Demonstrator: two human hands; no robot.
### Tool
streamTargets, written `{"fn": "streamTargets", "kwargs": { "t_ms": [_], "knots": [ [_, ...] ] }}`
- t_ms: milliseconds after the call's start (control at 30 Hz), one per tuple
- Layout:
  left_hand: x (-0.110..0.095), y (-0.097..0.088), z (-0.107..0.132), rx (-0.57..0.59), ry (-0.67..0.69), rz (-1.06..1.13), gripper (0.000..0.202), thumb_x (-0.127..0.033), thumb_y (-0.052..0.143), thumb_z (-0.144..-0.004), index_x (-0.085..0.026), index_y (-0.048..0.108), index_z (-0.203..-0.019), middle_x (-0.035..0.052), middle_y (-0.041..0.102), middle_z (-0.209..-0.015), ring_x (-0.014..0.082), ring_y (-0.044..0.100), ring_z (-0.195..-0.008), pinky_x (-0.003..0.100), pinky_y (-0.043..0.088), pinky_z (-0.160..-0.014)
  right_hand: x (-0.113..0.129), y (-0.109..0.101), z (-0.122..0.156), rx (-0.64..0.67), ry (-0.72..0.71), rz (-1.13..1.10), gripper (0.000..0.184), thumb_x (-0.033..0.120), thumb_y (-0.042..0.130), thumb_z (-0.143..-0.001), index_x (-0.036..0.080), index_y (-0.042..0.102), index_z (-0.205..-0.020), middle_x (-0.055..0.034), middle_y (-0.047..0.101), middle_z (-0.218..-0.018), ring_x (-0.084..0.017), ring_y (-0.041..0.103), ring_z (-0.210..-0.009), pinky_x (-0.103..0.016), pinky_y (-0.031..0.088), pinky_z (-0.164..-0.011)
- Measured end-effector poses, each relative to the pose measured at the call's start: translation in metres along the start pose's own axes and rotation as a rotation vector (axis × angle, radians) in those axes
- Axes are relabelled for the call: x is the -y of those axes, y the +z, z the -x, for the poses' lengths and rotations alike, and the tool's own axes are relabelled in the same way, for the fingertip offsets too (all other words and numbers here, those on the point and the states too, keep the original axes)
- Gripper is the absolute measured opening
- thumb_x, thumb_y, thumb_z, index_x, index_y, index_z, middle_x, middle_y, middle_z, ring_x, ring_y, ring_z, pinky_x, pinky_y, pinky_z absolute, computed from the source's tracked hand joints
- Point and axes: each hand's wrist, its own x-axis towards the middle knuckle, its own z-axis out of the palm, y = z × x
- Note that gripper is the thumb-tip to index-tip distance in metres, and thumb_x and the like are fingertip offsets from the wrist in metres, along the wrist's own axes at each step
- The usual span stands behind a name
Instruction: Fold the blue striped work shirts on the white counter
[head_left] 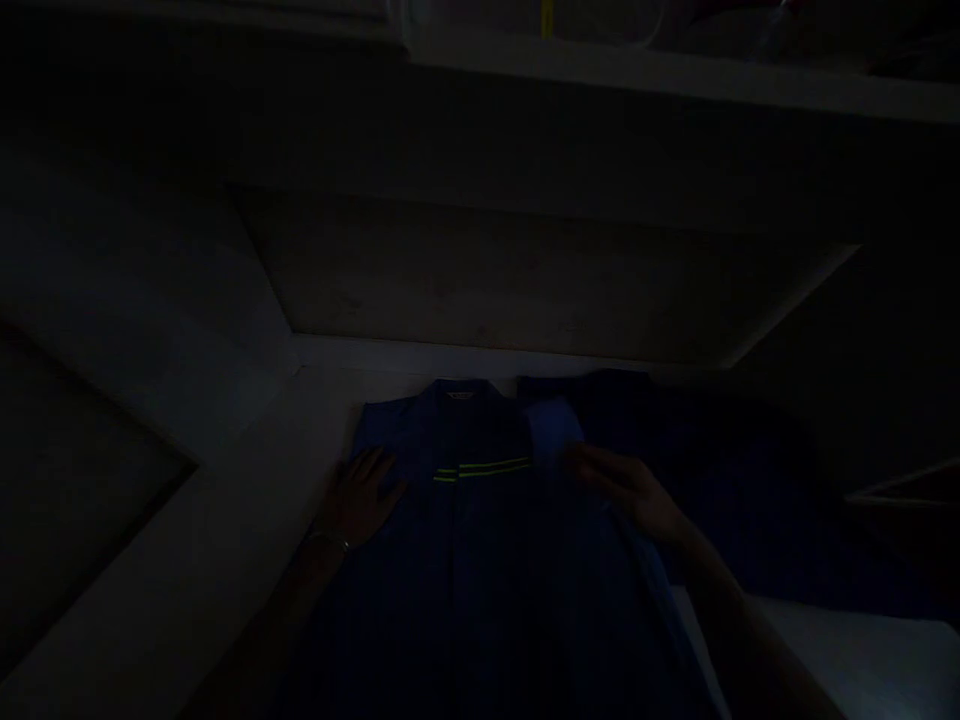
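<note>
The scene is very dark. A dark blue shirt (480, 560) with thin yellow-green stripes (484, 469) lies spread on a pale surface (225, 540) in front of me. My left hand (364, 497) rests flat on the shirt's left shoulder, fingers spread, with a thin bracelet at the wrist. Over the right shoulder of the shirt, my right hand (626, 487) touches the fabric near a lighter blue fold (555, 430). Its fingers point left and look loosely curled; whether they pinch the cloth is lost in the dark.
More dark blue cloth (720, 470) lies to the right of the shirt. A pale wall panel (510, 280) rises behind the surface, with a shelf edge (675, 75) above. A dark slanted panel (67, 470) stands at the left.
</note>
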Motion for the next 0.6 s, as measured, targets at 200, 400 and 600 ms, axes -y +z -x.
{"fn": "streamTargets", "kwargs": {
  "t_ms": [200, 400, 600],
  "knots": [
    [0.001, 0.001, -0.001, 0.02, -0.009, -0.013, 0.061, -0.06, 0.036, -0.092, -0.024, 0.049, -0.139, 0.0081, 0.043, -0.151, 0.0284, 0.037, -0.139, 0.057, 0.025, -0.114, -0.036, 0.03, -0.046, -0.339, -0.076, 0.555, 0.055, 0.048, 0.036, -0.097, 0.02, 0.047, -0.142, -0.0101, 0.046, -0.148, -0.028, 0.04, -0.137, -0.051, 0.033, -0.113],
    [0.0, 0.004, -0.001, 0.014, -0.008, 0.003, 0.06, -0.059, 0.038, -0.091, -0.023, 0.05, -0.137, 0.0098, 0.044, -0.15, 0.0296, 0.037, -0.139, 0.059, 0.024, -0.113, -0.075, 0.067, -0.057, -0.049, 0.015, 0.93, 0.052, 0.049, 0.032, -0.099, 0.03, 0.038, -0.147, -0.0057, 0.028, -0.158, -0.031, 0.025, -0.144, -0.068, 0.017, -0.111],
    [0.009, -0.014, -0.004, 0.011, -0.124, 0.391, 0.059, -0.06, 0.049, -0.082, -0.021, 0.059, -0.125, 0.0114, 0.05, -0.145, 0.0294, 0.042, -0.135, 0.055, 0.027, -0.115, -0.062, 0.058, -0.045, -0.287, -0.044, 0.6, 0.047, 0.042, 0.033, -0.097, 0.018, 0.059, -0.128, -0.0127, 0.058, -0.136, -0.028, 0.051, -0.126, -0.053, 0.033, -0.11]
  ]
}}
